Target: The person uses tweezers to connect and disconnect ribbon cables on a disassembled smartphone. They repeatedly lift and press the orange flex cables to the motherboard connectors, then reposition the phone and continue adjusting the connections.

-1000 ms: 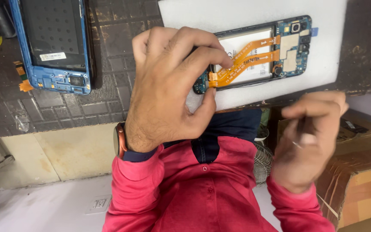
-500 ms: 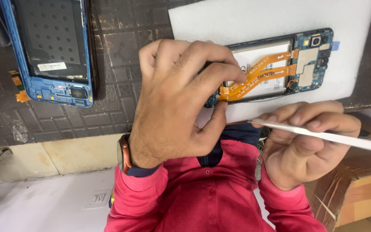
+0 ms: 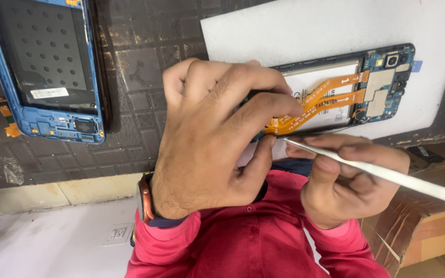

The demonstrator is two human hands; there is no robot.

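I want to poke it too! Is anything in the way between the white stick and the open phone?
Nothing visible is. The right hand holds the white stick with its tip at the near edge of the open phone, beside the thumb of the left hand. That hand only covers the phone's end.

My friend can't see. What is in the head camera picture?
A left hand grips an opened phone on a white foam sheet, while the right hand points a thin white tool at its near edge. A blue phone frame lies on the dark mat.
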